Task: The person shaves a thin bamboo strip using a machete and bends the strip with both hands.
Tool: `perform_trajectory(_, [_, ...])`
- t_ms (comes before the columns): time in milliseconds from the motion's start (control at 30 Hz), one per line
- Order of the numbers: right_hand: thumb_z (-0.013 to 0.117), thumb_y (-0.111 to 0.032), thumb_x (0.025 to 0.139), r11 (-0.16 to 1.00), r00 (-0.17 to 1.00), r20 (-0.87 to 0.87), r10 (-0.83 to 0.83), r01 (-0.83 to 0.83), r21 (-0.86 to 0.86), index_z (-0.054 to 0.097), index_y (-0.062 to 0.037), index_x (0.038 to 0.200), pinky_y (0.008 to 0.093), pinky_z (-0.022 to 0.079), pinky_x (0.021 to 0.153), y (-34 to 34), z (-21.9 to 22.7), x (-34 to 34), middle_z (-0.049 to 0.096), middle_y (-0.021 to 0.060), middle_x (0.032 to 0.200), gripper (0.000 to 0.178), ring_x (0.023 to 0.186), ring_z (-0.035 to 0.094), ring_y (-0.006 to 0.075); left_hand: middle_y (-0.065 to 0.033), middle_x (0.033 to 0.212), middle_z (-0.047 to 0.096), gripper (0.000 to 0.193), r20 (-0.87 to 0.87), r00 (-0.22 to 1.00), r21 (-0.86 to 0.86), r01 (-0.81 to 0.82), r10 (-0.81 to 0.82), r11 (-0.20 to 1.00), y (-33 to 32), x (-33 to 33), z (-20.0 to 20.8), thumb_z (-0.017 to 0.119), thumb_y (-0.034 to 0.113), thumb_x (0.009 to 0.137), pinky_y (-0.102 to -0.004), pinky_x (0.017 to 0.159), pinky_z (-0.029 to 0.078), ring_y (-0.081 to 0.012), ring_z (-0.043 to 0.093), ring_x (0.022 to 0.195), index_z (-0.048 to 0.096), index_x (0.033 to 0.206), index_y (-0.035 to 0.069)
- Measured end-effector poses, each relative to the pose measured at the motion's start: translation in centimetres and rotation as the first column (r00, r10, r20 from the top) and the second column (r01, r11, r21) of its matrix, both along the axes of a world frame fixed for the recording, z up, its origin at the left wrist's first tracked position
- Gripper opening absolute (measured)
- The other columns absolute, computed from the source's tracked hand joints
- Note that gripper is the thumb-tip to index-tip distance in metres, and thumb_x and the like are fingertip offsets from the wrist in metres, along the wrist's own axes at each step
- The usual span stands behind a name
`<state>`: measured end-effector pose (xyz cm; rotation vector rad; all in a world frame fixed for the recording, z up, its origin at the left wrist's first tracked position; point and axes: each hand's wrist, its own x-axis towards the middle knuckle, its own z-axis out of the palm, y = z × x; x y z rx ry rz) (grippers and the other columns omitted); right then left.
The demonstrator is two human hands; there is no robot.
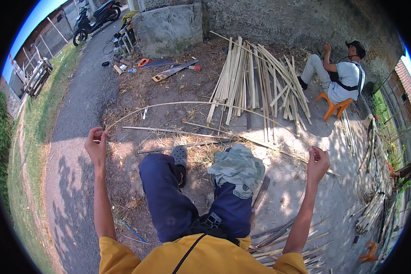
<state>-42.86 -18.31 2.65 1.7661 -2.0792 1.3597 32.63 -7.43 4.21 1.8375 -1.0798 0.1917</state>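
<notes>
A long, thin bamboo strip [178, 103] bows upward in a shallow arch between my two hands. My left hand [97, 145] pinches its left end, out over the edge of the paved path. At the other end, my right hand [318, 163] pinches the strip between thumb and fingers. Beneath the arch lie a few flat bamboo slats [180, 146] and pale shavings on the ground. A camouflage cloth [237, 166] is draped over my right knee.
Ahead, a fanned pile of split bamboo slats [242, 77] lies by the wall. Two handsaws, one with a wooden handle [160, 78], rest left of it. At the right, another person [345, 77] sits on an orange stool [333, 106]. More slats [301, 246] lie beside me.
</notes>
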Motion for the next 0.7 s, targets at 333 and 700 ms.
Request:
perform_trajectory(333, [0.077,-0.010,0.096,0.999,0.997,0.071,0.039,-0.042,0.034,0.080,-0.0030,0.110,0.0341,0.061,0.073,0.2,1.8,-1.5,0.068,0.0092,0.096,0.016,0.086,0.072,0.0206,-0.0040,0.106,0.076,0.020,0.041,0.999,0.004,-0.027,0.027,1.000,1.4,1.5,0.2,0.078,0.020,0.098,-0.0298,0.068,0.051,-0.0124,0.064,0.085,0.077,0.115,0.008])
perform_trajectory(700, [0.076,-0.009,0.097,0.997,0.997,0.035,0.071,-0.071,-0.004,0.079,-0.0038,0.113,0.0330,0.061,0.073,0.0,1.7,-0.8,0.071,0.0090,0.104,0.018,0.089,0.070,0.0199,-0.0015,0.104,0.069,0.012,0.190,0.981,0.032,-0.038,0.032,0.999,1.7,2.1,-0.3,0.077,0.019,0.098,-0.0307,0.063,0.046,-0.0152,0.058,0.085,0.076,0.106,0.010])
